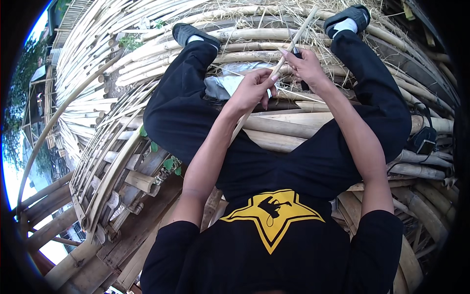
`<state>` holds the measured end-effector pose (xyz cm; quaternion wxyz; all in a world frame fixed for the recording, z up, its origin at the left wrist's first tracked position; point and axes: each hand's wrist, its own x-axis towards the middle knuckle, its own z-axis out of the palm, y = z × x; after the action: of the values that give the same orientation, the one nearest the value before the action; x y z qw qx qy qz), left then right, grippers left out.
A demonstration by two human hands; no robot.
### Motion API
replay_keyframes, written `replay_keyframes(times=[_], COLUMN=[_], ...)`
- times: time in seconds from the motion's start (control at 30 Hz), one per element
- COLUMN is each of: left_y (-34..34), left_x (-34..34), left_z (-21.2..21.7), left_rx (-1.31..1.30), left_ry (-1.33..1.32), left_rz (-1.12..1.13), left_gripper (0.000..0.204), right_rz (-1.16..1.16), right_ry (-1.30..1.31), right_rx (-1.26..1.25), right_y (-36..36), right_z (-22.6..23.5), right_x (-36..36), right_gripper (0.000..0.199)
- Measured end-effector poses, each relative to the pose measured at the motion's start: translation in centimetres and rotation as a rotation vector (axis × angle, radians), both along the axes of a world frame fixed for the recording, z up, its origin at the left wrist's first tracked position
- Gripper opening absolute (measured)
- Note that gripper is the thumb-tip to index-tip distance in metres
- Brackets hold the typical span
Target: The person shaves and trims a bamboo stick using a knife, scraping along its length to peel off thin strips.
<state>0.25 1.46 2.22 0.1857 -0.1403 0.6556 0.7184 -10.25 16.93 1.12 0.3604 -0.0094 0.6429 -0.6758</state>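
Pale bamboo, split into a long, thin, straight strip [283, 61], is held slantwise at the upper centre of the frame, its far end raised toward the top edge and its near end brought down between the thighs. The strip is gripped by the left hand [255, 90], whose thumb is laid along it and whose fingers are curled beneath. Just beyond, a slender dark tool [296, 53] is clasped in the right hand [304, 68]; most of it is hidden by the fingers, so its full shape cannot be told. The right thumb is pointed toward the strip, close against it.

Beneath the hands, a crumpled whitish-grey plastic sheet [216, 88] is spread near the left knee. Long, round, cream-coloured bamboo poles [259, 47] are laid side by side across the upper part of the frame, and dry straw-coloured shavings [254, 22] are scattered over them. Dark open-heeled sandals [182, 34] are worn on both feet, which are set wide apart. Black trousers [178, 105] and a black short-sleeved shirt [303, 264] printed with a yellow star [249, 211] are worn. At the right, a small black device with a strap [424, 139] is rested beside the knee. Green heart-shaped leaves [169, 163] are seen among stacked split bamboo [142, 181] at left.
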Motion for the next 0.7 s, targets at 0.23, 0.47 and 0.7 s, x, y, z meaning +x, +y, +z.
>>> replay_keyframes(times=[0.23, 0.47, 0.7], left_y=[-0.3, -0.7, 0.0], left_x=[1.1, -0.4, -0.5], left_z=[-1.0, -4.1, -4.6], left_rx=[0.124, 0.104, 0.124], left_ry=[-0.186, -0.096, -0.065], left_rz=[0.025, 0.204, 0.254], left_gripper=[0.025, 0.022, 0.024], right_rz=[-0.040, 0.526, 0.586], right_ry=[0.147, 0.735, 0.909], right_rx=[0.191, 0.561, 0.563], right_y=[1.3, 0.3, 0.4], right_z=[-3.6, -4.5, -4.4], right_x=[-3.4, 0.8, 0.8], right_gripper=[0.040, 0.045, 0.039])
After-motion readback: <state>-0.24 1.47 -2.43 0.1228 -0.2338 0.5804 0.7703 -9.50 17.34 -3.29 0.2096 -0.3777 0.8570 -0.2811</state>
